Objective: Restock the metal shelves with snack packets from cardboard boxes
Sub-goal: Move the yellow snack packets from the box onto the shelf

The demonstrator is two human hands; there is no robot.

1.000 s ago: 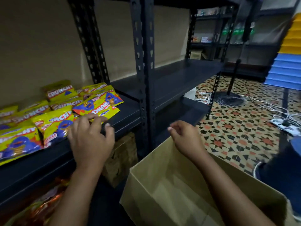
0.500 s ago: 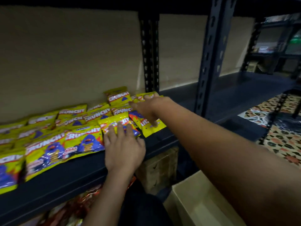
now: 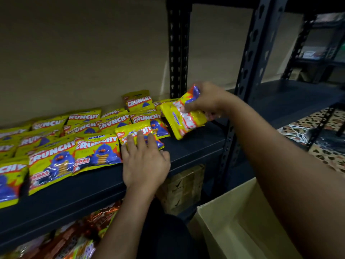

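Right hand (image 3: 203,101) grips a blurred yellow packet (image 3: 183,118) – perhaps creased – above the dark shelf (image 3: 194,144); left hand (image 3: 145,161) lies flat, fingers spread, on another packet (image 3: 138,130).

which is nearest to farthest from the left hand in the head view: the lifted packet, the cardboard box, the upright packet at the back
From the left hand:
1. Lifted packet, up to the right, held in the right hand.
2. Upright packet, at the back against the wall.
3. Cardboard box, down to the right, below the shelf.
The first two are close in distance.
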